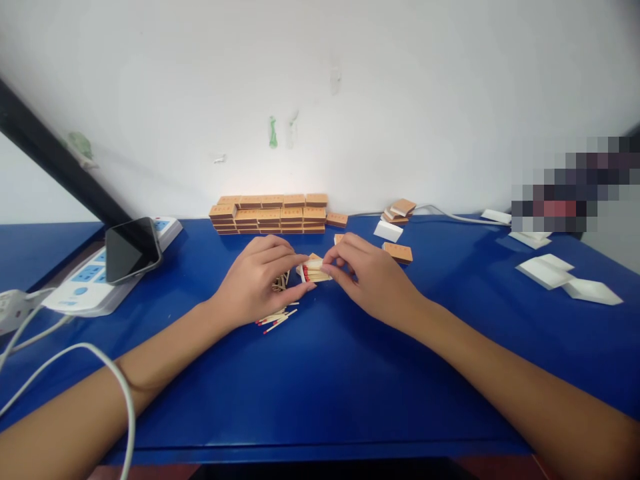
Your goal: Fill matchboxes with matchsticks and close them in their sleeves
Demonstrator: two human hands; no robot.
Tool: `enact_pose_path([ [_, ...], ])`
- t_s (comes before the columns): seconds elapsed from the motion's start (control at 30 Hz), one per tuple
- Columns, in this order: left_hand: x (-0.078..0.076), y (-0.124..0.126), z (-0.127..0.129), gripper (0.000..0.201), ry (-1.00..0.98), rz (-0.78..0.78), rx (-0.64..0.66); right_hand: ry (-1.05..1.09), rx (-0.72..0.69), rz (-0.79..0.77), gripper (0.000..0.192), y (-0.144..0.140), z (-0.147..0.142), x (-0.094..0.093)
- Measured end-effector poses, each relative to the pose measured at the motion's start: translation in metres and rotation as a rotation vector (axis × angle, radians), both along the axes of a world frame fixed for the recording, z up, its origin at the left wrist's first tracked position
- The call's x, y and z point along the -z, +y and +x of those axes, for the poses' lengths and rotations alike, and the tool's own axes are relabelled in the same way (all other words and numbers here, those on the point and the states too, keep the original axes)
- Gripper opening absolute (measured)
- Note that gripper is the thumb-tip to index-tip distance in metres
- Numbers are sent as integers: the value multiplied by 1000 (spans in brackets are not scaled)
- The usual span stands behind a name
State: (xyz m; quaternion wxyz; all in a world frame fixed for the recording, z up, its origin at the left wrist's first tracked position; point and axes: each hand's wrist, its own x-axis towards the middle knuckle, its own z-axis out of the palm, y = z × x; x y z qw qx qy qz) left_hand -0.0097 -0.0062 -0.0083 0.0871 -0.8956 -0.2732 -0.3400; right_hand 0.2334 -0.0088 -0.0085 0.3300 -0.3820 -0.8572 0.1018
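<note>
A small white matchbox tray (301,271) filled with red-tipped matches (315,272) sits between my two hands, over the middle of the desk. My left hand (260,277) grips the tray's left end between thumb and forefinger. At the other end, the pinched thumb and forefinger of my right hand (370,277) close on the pale ends of the matches; whether they also grip the tray's edge is hard to tell. Loose matches (277,321) lie under and in front of my left hand, partly hidden by it. An orange matchbox piece (339,238) shows behind my right fingers.
Stacked orange matchboxes (270,217) stand against the wall. A matchbox (399,253), a white tray (389,231) and a small pile of covers (400,210) are to the right. White trays (545,270) lie far right. A phone (133,250) rests on a power strip (90,287) with white cables.
</note>
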Motion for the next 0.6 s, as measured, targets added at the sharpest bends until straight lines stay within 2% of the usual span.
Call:
enact_pose_path([
  [0.33, 1, 4, -4, 35, -17, -30, -33, 81, -1, 46, 10, -3, -3, -2],
  [0.43, 2, 6, -6, 34, -26, -14, -56, 73, -97, 16, 9, -10, -8, -1],
  [0.6, 4, 8, -7, 32, -39, -1, -95, -62, -314, -93, 10, -25, -21, 10],
])
